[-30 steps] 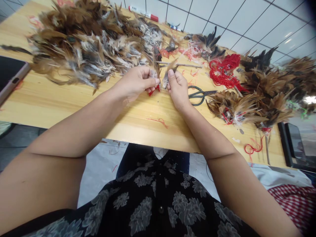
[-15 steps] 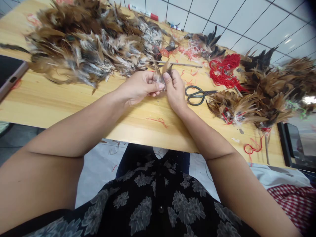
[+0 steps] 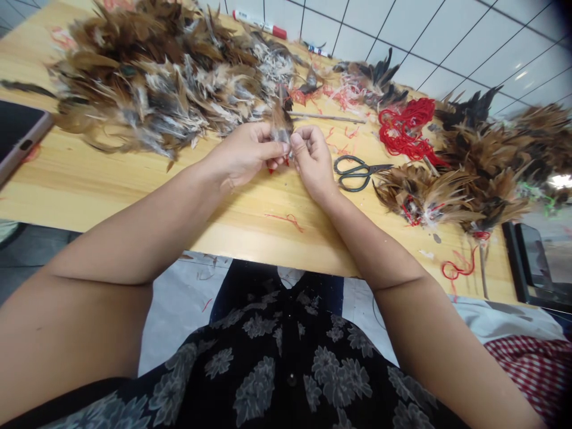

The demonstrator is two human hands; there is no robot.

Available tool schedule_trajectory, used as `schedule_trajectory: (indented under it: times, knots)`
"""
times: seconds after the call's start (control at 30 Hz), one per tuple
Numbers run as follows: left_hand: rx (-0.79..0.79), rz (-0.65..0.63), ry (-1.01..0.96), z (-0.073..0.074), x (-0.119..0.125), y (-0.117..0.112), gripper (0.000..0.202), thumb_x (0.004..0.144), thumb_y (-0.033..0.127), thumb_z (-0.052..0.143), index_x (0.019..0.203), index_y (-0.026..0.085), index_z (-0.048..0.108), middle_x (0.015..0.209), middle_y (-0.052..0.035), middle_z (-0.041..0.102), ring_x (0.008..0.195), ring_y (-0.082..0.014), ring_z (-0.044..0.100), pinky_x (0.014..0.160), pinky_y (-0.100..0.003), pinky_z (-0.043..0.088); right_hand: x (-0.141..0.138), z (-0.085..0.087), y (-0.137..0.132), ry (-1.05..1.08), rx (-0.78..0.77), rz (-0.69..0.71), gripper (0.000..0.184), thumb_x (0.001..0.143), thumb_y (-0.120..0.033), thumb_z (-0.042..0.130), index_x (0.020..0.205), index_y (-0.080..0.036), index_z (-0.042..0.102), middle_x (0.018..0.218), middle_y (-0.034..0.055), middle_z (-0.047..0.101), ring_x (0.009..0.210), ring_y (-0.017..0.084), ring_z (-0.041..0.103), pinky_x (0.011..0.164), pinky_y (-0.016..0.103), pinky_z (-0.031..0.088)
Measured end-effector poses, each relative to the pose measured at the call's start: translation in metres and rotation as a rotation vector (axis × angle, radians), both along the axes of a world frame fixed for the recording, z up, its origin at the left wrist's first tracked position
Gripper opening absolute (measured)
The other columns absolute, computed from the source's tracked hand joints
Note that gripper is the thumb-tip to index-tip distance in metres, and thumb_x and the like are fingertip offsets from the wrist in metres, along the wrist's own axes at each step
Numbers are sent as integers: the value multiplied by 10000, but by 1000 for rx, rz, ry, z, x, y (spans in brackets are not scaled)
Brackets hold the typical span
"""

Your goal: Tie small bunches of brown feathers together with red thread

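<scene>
Nearest, 2 bare forearms reach over the edge of the wooden table, where 1 loose red thread scrap lies. Past it, the left hand and the right hand meet, fingertips touching. Both pinch the base of 1 feather tuft, which stands upright just above the table. A red thread end hangs under the left fingers. 1 pair of scissors lies just right of the right hand, and 1 phone sits at the left edge. Farther back are 1 thin stick, 1 red cord skein and 1 large feather pile. 2 markers lie at the far edge.

1.0 s ago the hands were slightly apart, each holding its own tuft; now they press together on 1. The scissors have not moved.
</scene>
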State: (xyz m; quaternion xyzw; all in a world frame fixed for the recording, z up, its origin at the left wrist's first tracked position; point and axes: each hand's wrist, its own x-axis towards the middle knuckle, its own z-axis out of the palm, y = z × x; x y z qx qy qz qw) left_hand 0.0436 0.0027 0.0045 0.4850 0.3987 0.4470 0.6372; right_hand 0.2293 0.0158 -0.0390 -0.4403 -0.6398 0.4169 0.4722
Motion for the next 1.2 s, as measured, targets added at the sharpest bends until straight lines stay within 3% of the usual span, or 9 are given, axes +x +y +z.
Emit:
schedule_trajectory:
  times: [0.13, 0.3, 0.43, 0.6, 0.8, 0.87, 0.93, 1.07, 1.2]
  knots:
    - [1, 38, -78, -7, -8, 6, 436, 1007, 218, 1158, 949, 235, 726, 768, 38, 706, 805, -181, 740, 780, -302, 568, 7, -17, 20, 35, -14, 64, 479, 1173, -712, 825, 1130, -255, 689, 940, -29, 652, 893, 148, 667, 864, 290, 622]
    - [60, 19, -83, -15, -12, 12, 478, 1019, 323, 1179, 1015, 263, 704, 760, 49, 651, 980, -225, 725, 890, -332, 534, 13, -14, 24, 14, -7, 126, 588, 1044, -786, 947, 1050, -233, 747, 935, -12, 687, 882, 151, 641, 833, 301, 592]
    - [110, 66, -44, -19, -8, 14, 465, 950, 245, 1190, 975, 249, 725, 867, 35, 767, 842, -181, 643, 790, -318, 515, 14, -12, 22, -29, -11, 164, 623, 986, -802, 995, 986, -234, 740, 869, -24, 641, 842, 151, 584, 792, 303, 537]
    - [169, 62, 45, -15, -6, 10, 300, 981, 115, 1037, 921, 214, 760, 805, 14, 762, 712, -170, 657, 715, -310, 522, 17, -12, 22, -110, 12, 124, 622, 1011, -795, 975, 945, -251, 678, 802, -43, 541, 802, 157, 517, 763, 313, 485]
    - [245, 6, 42, -8, -6, 6, 224, 938, 210, 991, 843, 240, 790, 792, -13, 804, 708, -183, 657, 672, -311, 536, 18, -5, 16, -258, 138, 69, 546, 1089, -718, 918, 945, -260, 658, 951, 13, 673, 988, 218, 640, 989, 389, 600]
    - [220, 23, 24, -6, -5, 3, 197, 926, 163, 953, 828, 242, 802, 766, -2, 791, 688, -171, 644, 654, -302, 534, 17, -4, 14, -272, 142, 62, 544, 1092, -718, 915, 946, -259, 662, 968, 21, 688, 1019, 226, 660, 1020, 400, 610]
    - [151, 63, 8, -1, -3, 1, 219, 960, 73, 882, 829, 232, 809, 761, 9, 781, 677, -152, 654, 655, -278, 539, 17, -5, 14, -249, 98, 77, 576, 1063, -758, 935, 958, -255, 675, 928, 8, 667, 964, 210, 645, 953, 375, 599]
    - [31, 144, -16, 11, 2, -4, 450, 1056, -124, 737, 757, 211, 706, 719, 21, 735, 639, -112, 654, 669, -227, 547, 15, -7, 15, -106, -33, 117, 687, 933, -848, 1017, 974, -249, 682, 851, -31, 615, 825, 153, 542, 782, 308, 501]
    - [-50, 202, -20, 22, 7, -5, 552, 1115, -205, 636, 727, 183, 698, 679, 17, 727, 579, -95, 642, 627, -201, 557, 13, -5, 14, -21, -94, 145, 732, 846, -840, 1084, 942, -246, 670, 833, -39, 610, 803, 138, 514, 741, 291, 454]
